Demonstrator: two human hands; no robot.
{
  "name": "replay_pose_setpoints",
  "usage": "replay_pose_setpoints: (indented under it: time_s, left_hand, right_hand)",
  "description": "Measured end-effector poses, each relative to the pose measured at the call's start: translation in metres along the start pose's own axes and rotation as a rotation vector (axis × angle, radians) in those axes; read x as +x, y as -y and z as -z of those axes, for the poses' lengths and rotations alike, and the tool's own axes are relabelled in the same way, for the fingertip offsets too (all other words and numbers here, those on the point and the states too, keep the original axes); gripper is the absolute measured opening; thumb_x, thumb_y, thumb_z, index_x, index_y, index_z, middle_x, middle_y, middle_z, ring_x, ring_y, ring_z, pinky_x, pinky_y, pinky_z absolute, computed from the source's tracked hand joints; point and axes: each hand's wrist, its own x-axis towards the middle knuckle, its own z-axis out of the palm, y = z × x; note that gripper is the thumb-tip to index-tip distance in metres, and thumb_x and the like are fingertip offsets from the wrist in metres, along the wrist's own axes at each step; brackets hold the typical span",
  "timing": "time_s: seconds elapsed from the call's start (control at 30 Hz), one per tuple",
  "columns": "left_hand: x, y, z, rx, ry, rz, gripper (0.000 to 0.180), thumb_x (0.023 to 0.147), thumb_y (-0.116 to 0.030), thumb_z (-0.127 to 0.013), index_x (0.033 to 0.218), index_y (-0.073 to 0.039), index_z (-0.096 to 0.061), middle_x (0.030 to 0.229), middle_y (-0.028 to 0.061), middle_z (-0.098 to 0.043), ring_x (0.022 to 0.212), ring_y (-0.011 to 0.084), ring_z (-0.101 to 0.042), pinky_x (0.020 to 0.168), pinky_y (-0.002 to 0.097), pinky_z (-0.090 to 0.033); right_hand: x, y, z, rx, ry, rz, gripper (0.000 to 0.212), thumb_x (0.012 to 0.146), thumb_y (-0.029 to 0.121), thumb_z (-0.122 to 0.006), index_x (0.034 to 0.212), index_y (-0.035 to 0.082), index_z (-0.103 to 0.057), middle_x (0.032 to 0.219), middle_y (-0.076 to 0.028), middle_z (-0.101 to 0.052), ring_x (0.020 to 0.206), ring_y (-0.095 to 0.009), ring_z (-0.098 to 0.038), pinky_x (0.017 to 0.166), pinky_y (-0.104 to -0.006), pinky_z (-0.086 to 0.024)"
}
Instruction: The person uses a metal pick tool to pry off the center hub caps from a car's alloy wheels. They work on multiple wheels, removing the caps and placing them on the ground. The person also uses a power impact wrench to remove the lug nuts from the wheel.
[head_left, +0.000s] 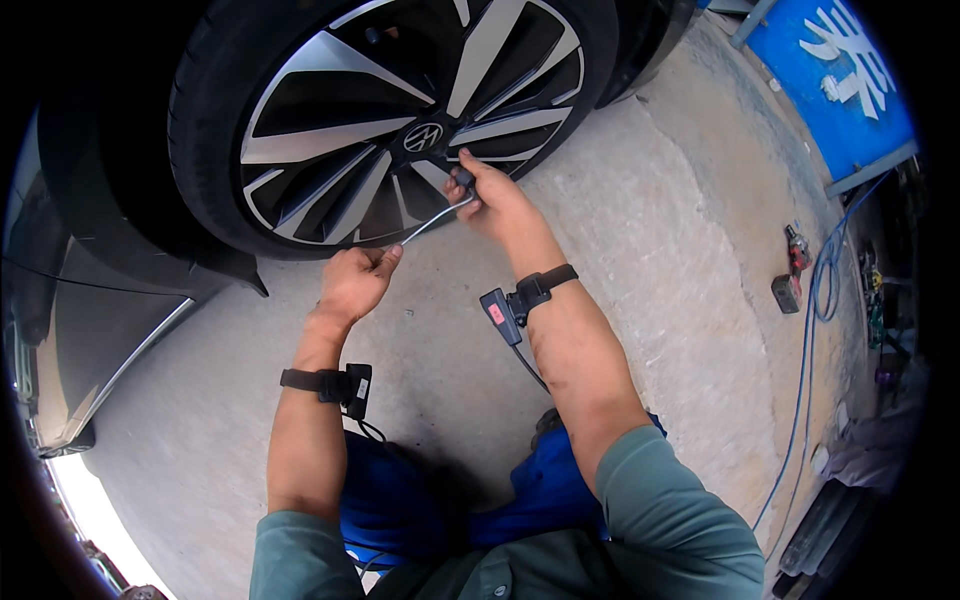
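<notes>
A car wheel [330, 140] with a silver and black alloy rim and a black tyre [205, 165] stands in front of me. My left hand [355, 282] is closed round the near end of a metal wheel wrench [430, 222], just below the tyre. The wrench slants up to the right. My right hand [493, 203] holds its far end, by a dark socket-like head [464, 178], with the thumb pointing up toward the hub cap [422, 136]. I cannot tell whether the head sits on a wheel bolt.
Dark car bodywork [110, 230] curves along the left. On the concrete floor [660, 250] at the right lie a red and black cordless power tool [795, 265] and a coiled blue hose [826, 275]. A blue sign board [800, 120] stands at the upper right. Straps with small devices circle both my forearms.
</notes>
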Motion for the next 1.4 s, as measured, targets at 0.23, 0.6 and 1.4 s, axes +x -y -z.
replay_pose_setpoints:
  time_s: [0.23,0.6,1.4]
  left_hand:
    - [0.005,0.012,-0.014,-0.232,-0.082,0.270,0.060,0.099,-0.052,-0.050,0.080,0.002,-0.065,0.073,0.0198,-0.060,0.077,0.0365,-0.055,0.074,0.0424,-0.046]
    - [0.013,0.029,-0.035,-0.288,-0.168,0.344,0.058,0.101,-0.052,-0.046,0.100,0.001,-0.071,0.091,0.0276,-0.069,0.096,0.0441,-0.064,0.086,0.0430,-0.049]
    - [0.048,0.041,-0.094,-0.406,-0.176,0.237,0.060,0.105,-0.050,-0.032,0.099,-0.002,-0.068,0.097,0.0289,-0.068,0.099,0.0483,-0.062,0.087,0.0534,-0.048]
  right_hand:
    - [-0.008,-0.033,-0.016,-0.237,-0.063,0.078,0.016,0.096,0.023,-0.058,0.102,0.010,-0.066,0.089,-0.003,-0.068,0.073,-0.013,-0.066,0.050,-0.0201,-0.039]
    - [0.019,-0.068,-0.069,-0.518,-0.106,0.331,0.023,0.102,0.026,-0.055,0.112,0.008,-0.066,0.083,0.000,-0.064,0.063,-0.008,-0.056,0.046,-0.0223,-0.037]
    - [0.055,-0.074,-0.049,-0.803,-0.245,0.410,0.041,0.104,0.041,-0.050,0.101,0.005,-0.069,0.076,0.002,-0.060,0.059,-0.006,-0.052,0.045,-0.0231,-0.035]
